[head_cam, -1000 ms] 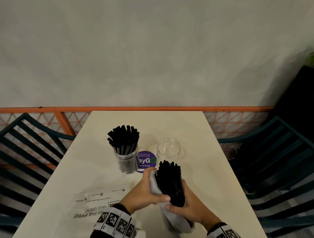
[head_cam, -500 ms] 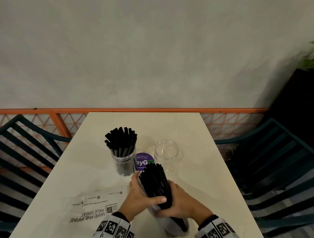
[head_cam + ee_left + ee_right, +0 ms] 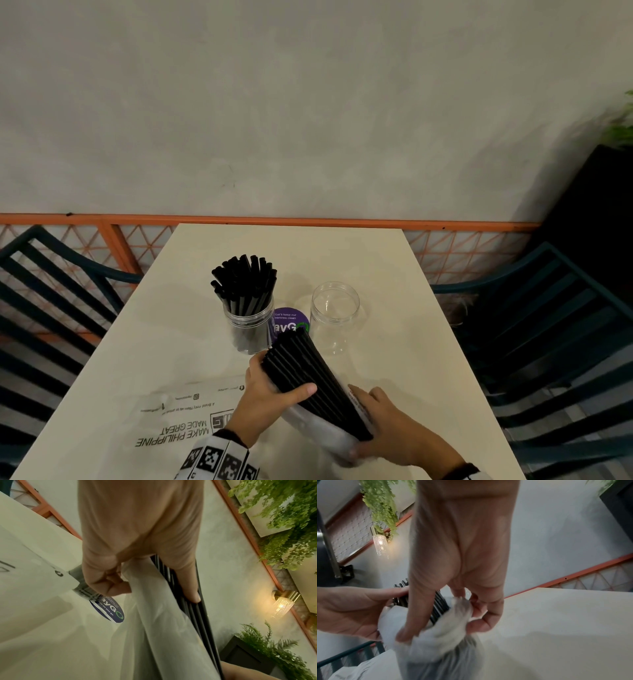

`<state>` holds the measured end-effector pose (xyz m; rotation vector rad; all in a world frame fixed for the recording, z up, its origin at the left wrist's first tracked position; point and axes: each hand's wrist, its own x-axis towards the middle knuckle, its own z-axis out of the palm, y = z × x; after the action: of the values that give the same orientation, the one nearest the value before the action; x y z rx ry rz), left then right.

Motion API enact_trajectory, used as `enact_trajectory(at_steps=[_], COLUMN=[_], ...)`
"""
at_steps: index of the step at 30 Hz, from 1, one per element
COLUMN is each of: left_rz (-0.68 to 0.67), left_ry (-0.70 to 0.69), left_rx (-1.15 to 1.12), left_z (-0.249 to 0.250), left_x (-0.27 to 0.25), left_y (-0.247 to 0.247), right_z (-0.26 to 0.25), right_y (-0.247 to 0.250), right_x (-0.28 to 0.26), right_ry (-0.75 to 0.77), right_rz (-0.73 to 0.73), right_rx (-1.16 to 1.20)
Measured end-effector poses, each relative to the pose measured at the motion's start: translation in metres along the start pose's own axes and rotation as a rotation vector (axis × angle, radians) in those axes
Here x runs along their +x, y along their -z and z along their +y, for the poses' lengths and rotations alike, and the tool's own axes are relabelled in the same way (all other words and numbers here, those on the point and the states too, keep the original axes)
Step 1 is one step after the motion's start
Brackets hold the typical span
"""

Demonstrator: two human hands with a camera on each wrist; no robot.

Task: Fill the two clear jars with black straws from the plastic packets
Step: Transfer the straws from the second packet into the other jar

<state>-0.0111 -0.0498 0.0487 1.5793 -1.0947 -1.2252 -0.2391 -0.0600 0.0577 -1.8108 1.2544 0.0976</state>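
On the cream table the left clear jar is packed with upright black straws. To its right stands the second clear jar, with nothing in it. In front of both, my left hand grips a bundle of black straws that sticks halfway out of a translucent plastic packet. The bundle leans away from me, its tips near the jars. My right hand pinches the packet's lower end. In the left wrist view my thumb lies across the straws.
A flat printed plastic packet lies at the near left of the table. A purple round sticker sits between the jars. Dark slatted chairs flank the table, and an orange rail runs along the wall behind.
The bundle has tipped from nearly upright to a slant toward the jars and stands further out of the packet. My right hand has slid down to the packet's bottom.
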Motion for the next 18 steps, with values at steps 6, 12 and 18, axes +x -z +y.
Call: enact_trajectory(at_steps=[6,12,18], left_rz=[0.045,0.101,0.137], left_ry=[-0.018,-0.059,-0.045], left_rx=[-0.046,-0.041,-0.036], left_z=[0.001,-0.001,-0.003], left_x=[-0.001,0.003,0.002], left_y=[-0.004,-0.004,-0.002], right_z=[0.003,0.004,0.002], right_y=[-0.012,-0.016,-0.020], right_x=[-0.001,-0.005,-0.008], right_ry=[0.070,0.179,0.228], right_rz=[0.147,0.245,0.153], right_rx=[-0.122,-0.032,-0.122])
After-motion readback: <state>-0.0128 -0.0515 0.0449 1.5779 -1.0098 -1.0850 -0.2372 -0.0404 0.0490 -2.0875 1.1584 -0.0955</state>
